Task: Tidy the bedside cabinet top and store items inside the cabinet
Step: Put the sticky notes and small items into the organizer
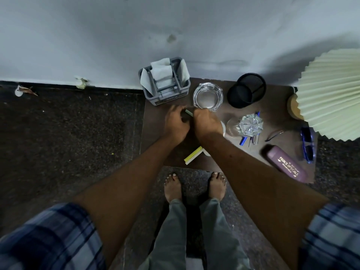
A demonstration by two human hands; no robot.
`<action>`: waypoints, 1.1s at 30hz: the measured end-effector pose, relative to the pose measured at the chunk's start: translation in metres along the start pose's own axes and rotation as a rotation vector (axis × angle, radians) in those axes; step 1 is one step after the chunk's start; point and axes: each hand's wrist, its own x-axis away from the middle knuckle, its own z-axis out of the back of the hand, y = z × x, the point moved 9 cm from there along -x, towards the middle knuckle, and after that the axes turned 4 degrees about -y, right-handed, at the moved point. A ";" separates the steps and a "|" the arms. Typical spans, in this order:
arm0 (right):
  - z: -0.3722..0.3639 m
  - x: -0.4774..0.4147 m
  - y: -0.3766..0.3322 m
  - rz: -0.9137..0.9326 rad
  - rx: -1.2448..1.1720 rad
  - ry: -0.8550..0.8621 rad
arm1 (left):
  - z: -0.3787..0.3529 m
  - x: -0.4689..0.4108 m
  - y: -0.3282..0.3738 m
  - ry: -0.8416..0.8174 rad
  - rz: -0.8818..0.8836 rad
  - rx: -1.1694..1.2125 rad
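The dark brown bedside cabinet top (272,114) carries the clutter. My left hand (176,123) and my right hand (207,122) meet over its left part, both closed around a small dark item with a pale green edge (188,113); most of it is hidden by my fingers. A yellow and white flat piece (192,155) lies below my wrists near the front edge. To the right are a glass ashtray (208,98), a black mesh pen cup (246,90), a tipped glass (247,124) over several pens (248,138), a purple spectacle case (285,163) and blue glasses (307,144).
A grey caddy (165,82) with white tissues stands at the back left corner against the wall. A pleated pale lampshade (331,94) overhangs the right side. Dark speckled floor (68,133) lies left of the cabinet, and my bare feet (194,186) stand at its front.
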 end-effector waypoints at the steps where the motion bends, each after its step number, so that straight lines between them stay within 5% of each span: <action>1: 0.001 -0.002 -0.002 0.004 0.009 -0.003 | 0.000 -0.001 -0.002 -0.002 0.004 0.004; 10: 0.024 -0.003 -0.018 0.082 0.052 0.127 | 0.016 -0.002 -0.017 0.112 0.079 0.151; 20: 0.072 0.000 -0.025 0.159 -0.724 0.303 | 0.030 0.020 -0.033 0.255 0.363 1.027; 24: 0.092 -0.004 -0.042 0.225 -0.665 0.405 | 0.039 0.020 -0.033 0.239 0.411 1.235; 33: 0.090 -0.032 -0.074 0.232 -0.338 0.405 | 0.040 0.034 -0.063 0.238 0.503 1.186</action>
